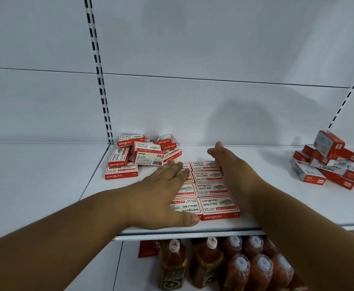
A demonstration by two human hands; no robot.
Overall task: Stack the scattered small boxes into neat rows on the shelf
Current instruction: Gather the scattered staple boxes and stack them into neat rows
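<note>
a: where did the boxes sit on the white shelf (276, 206)?

b: the arranged boxes (210, 189) lay flat in 2 rows side by side, running from near the shelf's front edge back toward the rear wall. the right row showed 4 boxes; the left row was partly covered, so i could not count it.

a: and the hands?

b: the left hand (161, 198) lay flat with straight fingers on top of the left row, its thumb at the shelf's front edge against the nearest box. the right hand (228, 162) stood on edge, fingers straight and together, along the right side of the right row. whether it actually touched the boxes i could not tell. neither hand gripped anything, and the 2 rows lay between them.

a: what else was there?

b: a loose pile of boxes (139, 156) lay behind and left of the rows, near the rear wall, some tilted and overlapping. a second heap of boxes (331, 162) sat well apart at the shelf's right end. below the shelf's front edge stood bottles (234, 267) of reddish drink with pale caps.
</note>
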